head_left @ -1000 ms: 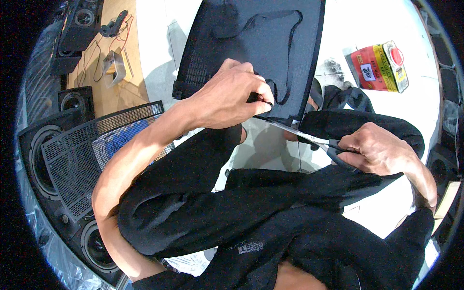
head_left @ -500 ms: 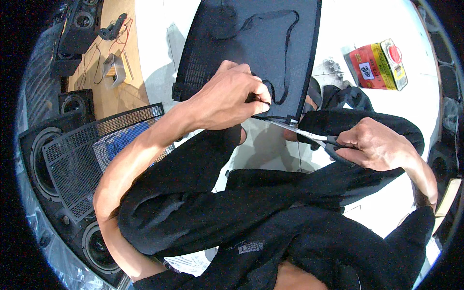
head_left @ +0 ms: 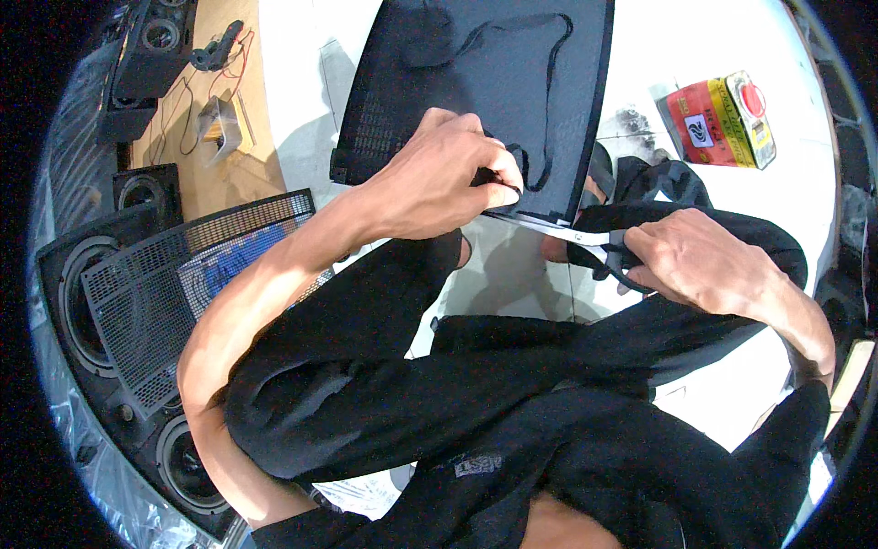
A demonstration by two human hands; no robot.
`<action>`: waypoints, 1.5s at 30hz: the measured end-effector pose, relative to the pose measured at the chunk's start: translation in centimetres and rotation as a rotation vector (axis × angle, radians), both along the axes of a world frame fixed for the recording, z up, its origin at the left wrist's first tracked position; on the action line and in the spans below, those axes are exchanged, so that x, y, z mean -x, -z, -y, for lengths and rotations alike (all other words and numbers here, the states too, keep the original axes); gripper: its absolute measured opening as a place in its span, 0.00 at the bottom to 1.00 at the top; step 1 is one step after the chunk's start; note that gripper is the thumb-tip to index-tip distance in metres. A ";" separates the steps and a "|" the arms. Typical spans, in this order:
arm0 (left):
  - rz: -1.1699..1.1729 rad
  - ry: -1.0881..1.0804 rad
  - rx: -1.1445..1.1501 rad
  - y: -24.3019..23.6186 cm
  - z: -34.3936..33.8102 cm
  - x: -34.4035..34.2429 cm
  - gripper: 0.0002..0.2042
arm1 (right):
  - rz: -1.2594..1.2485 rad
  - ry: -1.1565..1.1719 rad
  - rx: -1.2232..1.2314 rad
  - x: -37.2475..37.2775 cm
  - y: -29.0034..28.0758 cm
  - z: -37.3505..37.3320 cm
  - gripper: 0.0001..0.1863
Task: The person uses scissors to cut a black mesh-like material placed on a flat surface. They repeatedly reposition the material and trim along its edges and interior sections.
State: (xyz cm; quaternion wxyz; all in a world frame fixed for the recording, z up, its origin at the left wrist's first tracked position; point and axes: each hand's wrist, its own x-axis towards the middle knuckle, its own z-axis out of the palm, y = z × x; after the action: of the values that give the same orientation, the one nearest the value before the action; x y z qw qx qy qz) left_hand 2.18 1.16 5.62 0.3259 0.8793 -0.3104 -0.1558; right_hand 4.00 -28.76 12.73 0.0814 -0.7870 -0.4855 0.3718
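Note:
A dark speaker grille panel (head_left: 494,82) covered in black mesh cloth lies in front of me, its near edge toward my lap. A thin black strip (head_left: 552,73) winds loosely across it. My left hand (head_left: 457,174) is closed in a pinch at the near edge, on what looks like this strip's end; the fingers partly hide it. My right hand (head_left: 700,261) grips the dark handles of a pair of scissors (head_left: 578,237). The silver blades lie along the panel's near edge, pointing left toward my left fingertips. Whether they are parted is hard to tell.
A red and yellow metal can (head_left: 718,123) with a red cap stands on the white floor at the right. At the left are a perforated black grille (head_left: 137,320), a speaker cabinet (head_left: 78,284), and a wooden board (head_left: 242,169) with wires. My crossed legs fill the near middle.
My right hand has shifted slightly up and left, and the scissors have turned flatter against the panel's near edge. My left hand has moved a little to the right with the panel.

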 end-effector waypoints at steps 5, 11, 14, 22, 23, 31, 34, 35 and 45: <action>-0.005 -0.024 -0.002 0.1 0.3 -0.1 0.06 | 0.016 -0.057 0.018 -0.6 0.1 -0.4 0.14; -0.022 -0.037 0.006 0.1 0.4 -0.3 0.06 | 0.016 -0.072 0.016 -1.1 0.6 -0.3 0.14; -0.148 -0.121 0.092 -0.2 0.3 -0.4 0.06 | -0.011 -0.053 -0.007 -1.2 0.6 -0.3 0.14; -0.045 -0.032 0.061 0.3 0.0 -0.7 0.06 | -0.029 -0.042 -0.041 -1.6 0.4 -0.1 0.14; 0.016 -0.009 0.062 0.4 -0.1 -0.7 0.06 | -0.037 -0.042 -0.054 -1.7 0.4 -0.1 0.14; 0.007 -0.017 0.056 0.4 0.2 -0.6 0.07 | -0.046 -0.044 -0.005 -1.8 0.7 -0.9 0.13; 0.001 -0.037 0.067 0.5 0.1 -0.6 0.08 | -0.058 -0.043 0.066 -1.6 0.4 -1.9 0.10; 0.016 -0.041 0.072 0.5 0.1 -0.5 0.08 | -0.046 -0.052 0.062 -1.5 0.5 -2.0 0.10; -0.055 -0.110 0.094 0.3 0.1 -0.8 0.07 | 0.100 -0.127 -0.006 -1.3 1.6 -2.1 0.11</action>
State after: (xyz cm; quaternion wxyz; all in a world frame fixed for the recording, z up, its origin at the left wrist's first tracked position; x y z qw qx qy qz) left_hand 3.00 1.02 5.32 0.3832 0.8742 -0.2594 -0.1471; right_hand 5.35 -26.69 11.15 0.0359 -0.7720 -0.5390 0.3350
